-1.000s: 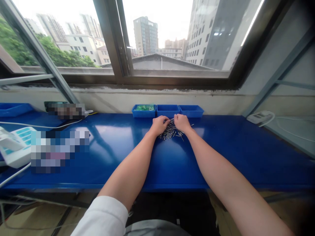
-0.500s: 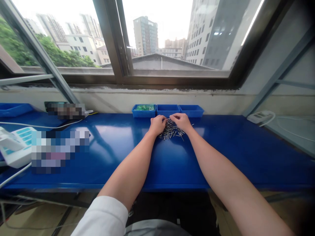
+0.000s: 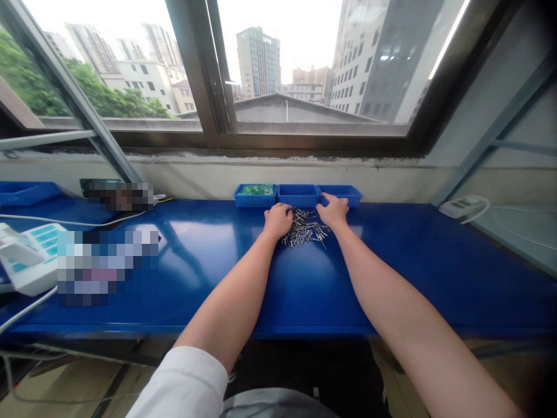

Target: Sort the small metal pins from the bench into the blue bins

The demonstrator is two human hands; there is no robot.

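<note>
A loose pile of thin metal fasteners [image 3: 304,227], like rivets or screws, lies on the blue table. My left hand [image 3: 278,219] rests at the left side of this pile, fingers curled inward; what they hold, if anything, is hidden. Just beyond the pile's upper right, my right hand [image 3: 334,211] is at the front of the right blue bin [image 3: 354,201]. Its thumb and index finger are apart, and I see nothing between them. Beside that bin stand the middle blue bin [image 3: 298,201] and the left blue bin [image 3: 255,201], which contains green-and-white packets [image 3: 256,190].
The bins stand in a row against the window wall. On the left are a white device with pale-blue panels [image 3: 35,249], blurred-out items, cables and another blue bin [image 3: 26,194]. A white power strip [image 3: 463,204] sits at the right by a metal frame post.
My right hand has moved from the pile up and right to the right bin's front, its thumb and index finger spreading. My left hand has stayed at the pile.
</note>
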